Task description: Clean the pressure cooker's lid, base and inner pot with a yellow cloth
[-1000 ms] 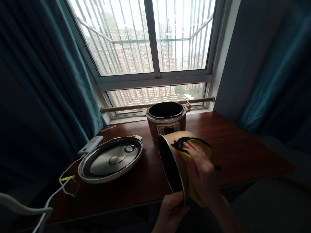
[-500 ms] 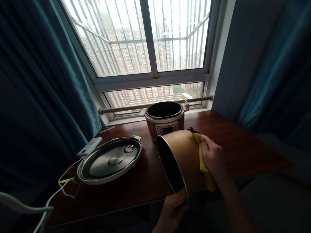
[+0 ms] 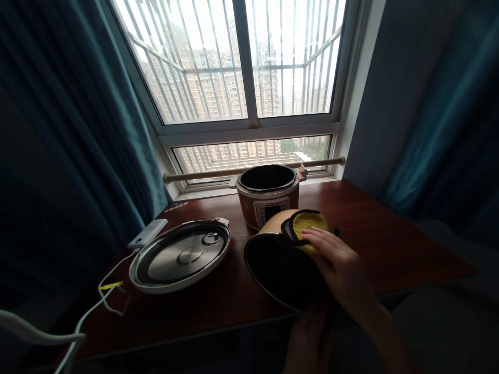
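A gold inner pot (image 3: pixel 268 225) with a dark inside is tilted on its side above the table's front, its mouth facing me. My left hand (image 3: pixel 307 332) grips the pot's lower rim; its fingers are dim and partly hidden in shadow. With my right hand (image 3: pixel 335 254) I hold a yellow cleaning cloth (image 3: pixel 310 223) with black edging against the pot's upper outside near the rim. Behind the pot stands the electric pressure cooker body (image 3: pixel 249 205), its top uncovered and its control panel facing me. Left of it, the cooker lid (image 3: pixel 175 265) lies with its metal underside up.
The brown wooden table (image 3: pixel 374 234) stands against a barred window (image 3: pixel 218 93). A white box-shaped device (image 3: pixel 150 232) sits behind the lid, with a white cable (image 3: pixel 88 314) running to the lower left. Blue curtains (image 3: pixel 97 114) hang on both sides.
The pot has turned so its mouth faces me more. My right hand and the cloth have moved from its far side to its upper side near the rim. My left hand has shifted right.
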A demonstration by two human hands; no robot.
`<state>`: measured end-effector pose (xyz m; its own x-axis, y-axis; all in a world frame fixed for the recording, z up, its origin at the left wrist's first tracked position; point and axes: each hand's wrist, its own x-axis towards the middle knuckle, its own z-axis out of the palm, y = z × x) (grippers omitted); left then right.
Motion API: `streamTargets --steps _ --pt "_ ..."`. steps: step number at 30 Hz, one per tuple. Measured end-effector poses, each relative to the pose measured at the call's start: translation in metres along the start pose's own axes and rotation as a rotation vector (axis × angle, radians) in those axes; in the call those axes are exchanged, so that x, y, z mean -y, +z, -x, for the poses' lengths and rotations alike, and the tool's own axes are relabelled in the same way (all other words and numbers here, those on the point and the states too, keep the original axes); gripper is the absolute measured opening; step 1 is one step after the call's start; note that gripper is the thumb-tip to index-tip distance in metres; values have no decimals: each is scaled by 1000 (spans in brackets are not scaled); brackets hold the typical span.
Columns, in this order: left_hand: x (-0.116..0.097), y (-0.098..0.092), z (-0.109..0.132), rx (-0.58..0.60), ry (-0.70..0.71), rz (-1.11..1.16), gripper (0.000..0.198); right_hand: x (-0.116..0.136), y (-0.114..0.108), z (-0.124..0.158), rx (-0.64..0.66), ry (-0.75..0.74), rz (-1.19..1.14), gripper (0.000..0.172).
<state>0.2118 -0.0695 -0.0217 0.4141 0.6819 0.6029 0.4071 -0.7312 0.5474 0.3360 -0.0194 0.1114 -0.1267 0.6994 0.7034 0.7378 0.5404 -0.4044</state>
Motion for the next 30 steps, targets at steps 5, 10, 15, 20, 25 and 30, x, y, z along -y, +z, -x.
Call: streamTargets --steps 5,10,15,20,25,30 --pt "11 -70 -4 -616 -201 -296 33 -51 -35 -30 269 -175 -199 26" --pt "15 -106 -12 -261 -195 -423 22 -72 -42 -52 385 -256 -250 24" --pt "1 -76 -3 -111 -48 -469 22 -68 -34 -59 318 -303 -119 23" --pt "-16 -24 -13 -336 -45 -547 28 -61 -24 -63 188 -335 -4 24" --pt "-30 8 -34 -400 -73 -638 30 -74 -13 -68 195 -358 -87 25" --pt "-31 19 -49 -393 -66 -660 29 -95 -1 -70 153 -356 -104 24"
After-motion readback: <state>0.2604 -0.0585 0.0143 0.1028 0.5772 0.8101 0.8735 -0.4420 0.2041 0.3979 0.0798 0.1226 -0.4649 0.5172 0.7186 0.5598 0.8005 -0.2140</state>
